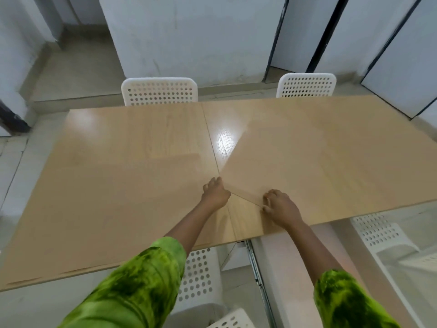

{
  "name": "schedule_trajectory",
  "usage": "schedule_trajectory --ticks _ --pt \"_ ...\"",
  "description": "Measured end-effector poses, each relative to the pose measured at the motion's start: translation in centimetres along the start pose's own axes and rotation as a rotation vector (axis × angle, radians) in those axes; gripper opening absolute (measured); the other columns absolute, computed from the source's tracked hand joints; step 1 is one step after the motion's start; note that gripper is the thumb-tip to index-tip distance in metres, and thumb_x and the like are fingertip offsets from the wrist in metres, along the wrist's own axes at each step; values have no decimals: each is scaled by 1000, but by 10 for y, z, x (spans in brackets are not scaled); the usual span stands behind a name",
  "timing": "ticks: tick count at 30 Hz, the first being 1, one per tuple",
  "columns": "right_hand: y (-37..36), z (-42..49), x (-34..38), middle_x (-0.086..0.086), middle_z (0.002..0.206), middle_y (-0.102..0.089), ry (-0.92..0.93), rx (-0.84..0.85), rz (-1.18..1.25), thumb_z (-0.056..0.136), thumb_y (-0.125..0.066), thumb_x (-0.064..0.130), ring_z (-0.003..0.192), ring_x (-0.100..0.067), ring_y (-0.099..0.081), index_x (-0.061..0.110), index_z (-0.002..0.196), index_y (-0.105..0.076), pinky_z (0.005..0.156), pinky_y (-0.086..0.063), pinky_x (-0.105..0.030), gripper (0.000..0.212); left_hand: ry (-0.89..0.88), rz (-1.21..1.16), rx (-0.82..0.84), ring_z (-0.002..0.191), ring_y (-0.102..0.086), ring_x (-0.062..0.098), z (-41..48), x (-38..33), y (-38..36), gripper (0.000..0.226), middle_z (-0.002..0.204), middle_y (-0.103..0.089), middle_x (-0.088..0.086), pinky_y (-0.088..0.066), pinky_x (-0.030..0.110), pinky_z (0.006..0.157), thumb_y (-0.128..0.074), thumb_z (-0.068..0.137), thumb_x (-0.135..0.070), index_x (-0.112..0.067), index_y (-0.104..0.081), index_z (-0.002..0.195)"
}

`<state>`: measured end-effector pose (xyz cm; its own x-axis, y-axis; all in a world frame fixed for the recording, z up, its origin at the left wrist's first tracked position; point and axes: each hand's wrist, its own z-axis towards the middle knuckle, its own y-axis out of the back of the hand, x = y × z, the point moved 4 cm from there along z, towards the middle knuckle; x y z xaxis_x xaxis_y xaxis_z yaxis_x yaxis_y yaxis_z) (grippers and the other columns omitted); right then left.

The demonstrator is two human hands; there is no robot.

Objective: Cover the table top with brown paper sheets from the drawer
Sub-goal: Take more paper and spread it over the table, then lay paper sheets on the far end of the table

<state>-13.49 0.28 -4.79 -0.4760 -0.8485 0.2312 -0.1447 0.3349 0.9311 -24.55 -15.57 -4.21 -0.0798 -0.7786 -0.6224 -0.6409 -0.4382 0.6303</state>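
The counter (pixel 227 138) carries two brown paper sheets. The left sheet (pixel 113 185) lies flat and roughly square to the counter's near edge, covering most of that half. The right sheet (pixel 331 162) lies skewed: its left edge runs diagonally, leaving a bare, glossy wedge of counter exposed in the middle toward the far side.

The left hand (pixel 215 191) sits at the near-left corner of the right sheet, fingers (pixel 214 182) curled and pinching the paper's edge. The right hand (pixel 280 205) rests further along the same near edge, fingers bent down onto or around the paper; whether they pinch it or merely press it cannot be told. Both hands are on one short edge, which in my judgement gives leverage to swing the sheet rather than lift it.

Assessment: the skew is the defect in hand. Rotating the right sheet until its left edge meets or overlaps the left sheet would close the wedge.

White perforated chairs (pixel 159 91) stand at the far side. The drawer cannot be identified with certainty.
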Motion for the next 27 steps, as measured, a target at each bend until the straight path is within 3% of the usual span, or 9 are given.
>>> schedule_trajectory --ticks 4,8,13,15,17,20,24,27 --pt "-2 0 -2 -9 136 -45 37 -74 -2 91 -49 28 124 -27 -42 11 123 -53 96 -42 -33 36 137 -79 -83 135 -21 32 12 -8 -2 53 146 -28 12 -26 35 106 -45 90 -20 -9 -30 140" --pt "-1 1 -3 -7 131 -50 39 -117 51 91 -49 30 121 -25 -45 12 120 -57 92 -43 -32 35 174 -302 -110 133 -21 27 18 -17 -6 50 142 -31 9 -30 31 96 -46 90 -15 -12 -34 139" --pt "-1 0 -6 -6 132 -51 50 -128 86 91 -49 29 120 -25 -47 13 121 -57 92 -42 -31 35 299 -316 -208 124 -29 29 22 -20 0 44 140 -25 11 -36 33 94 -46 89 -15 -7 -36 131" --pt "-1 0 -6 -6 132 -51 53 -127 91 91 -49 29 121 -25 -47 13 122 -57 93 -42 -32 35 347 -387 -183 125 -32 31 24 -17 2 46 141 -26 12 -36 32 85 -48 90 -14 -5 -36 133" --pt "1 1 -7 -5 131 -51 54 -124 97 92 -48 29 120 -24 -48 14 121 -57 92 -42 -32 34 332 -467 -188 124 -35 32 28 -15 5 42 139 -30 14 -34 31 79 -49 89 -12 -1 -41 130" --pt "1 1 -9 -5 130 -52 61 -125 106 91 -49 29 119 -24 -49 14 119 -59 92 -43 -32 33 255 -595 -239 120 -43 33 33 -19 10 33 129 -49 18 -39 36 85 -51 85 -6 4 -51 117" --pt "1 2 -7 -4 128 -52 43 -118 101 90 -51 38 118 -23 -48 14 119 -57 90 -44 -34 39 111 -861 -65 92 -53 22 26 -38 2 17 106 -57 10 -44 30 76 -56 86 -8 -4 -58 102" --pt "0 3 -4 -5 125 -52 16 -127 66 88 -50 47 116 -23 -49 14 121 -55 88 -46 -35 47 -13 -1050 196 102 -58 23 17 -55 -14 33 114 -62 6 -48 41 91 -60 87 -17 -8 -53 118"
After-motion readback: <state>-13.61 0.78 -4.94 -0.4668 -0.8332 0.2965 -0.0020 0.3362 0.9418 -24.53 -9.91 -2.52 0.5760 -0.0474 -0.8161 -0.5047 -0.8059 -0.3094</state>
